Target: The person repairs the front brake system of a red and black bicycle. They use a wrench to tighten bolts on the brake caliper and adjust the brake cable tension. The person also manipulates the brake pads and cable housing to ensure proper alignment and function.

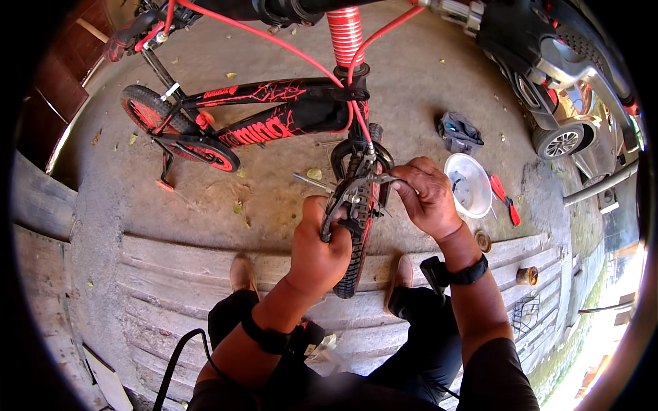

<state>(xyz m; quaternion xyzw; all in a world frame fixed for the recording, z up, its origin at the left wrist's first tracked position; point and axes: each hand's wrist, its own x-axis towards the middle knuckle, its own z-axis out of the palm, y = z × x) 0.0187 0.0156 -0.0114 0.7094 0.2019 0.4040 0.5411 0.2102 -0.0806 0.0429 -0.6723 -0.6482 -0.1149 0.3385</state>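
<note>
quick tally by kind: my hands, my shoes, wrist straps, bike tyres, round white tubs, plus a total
Left hand and right hand: 2
Left shoe and right shoe: 2
Left wrist strap and right wrist strap: 2
Front tyre and rear tyre: 2
White tub: 1
Total: 9

Left fingers (315, 207) curled, right fingers (410, 194) pinched

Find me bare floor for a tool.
Bare concrete lies between the bike frame and the dark bag. Another patch lies between the pedal and the pale planks. It's crowded at the front wheel, where the left hand and right hand hold the brake, and around the white basin and red-handled tool.
</note>
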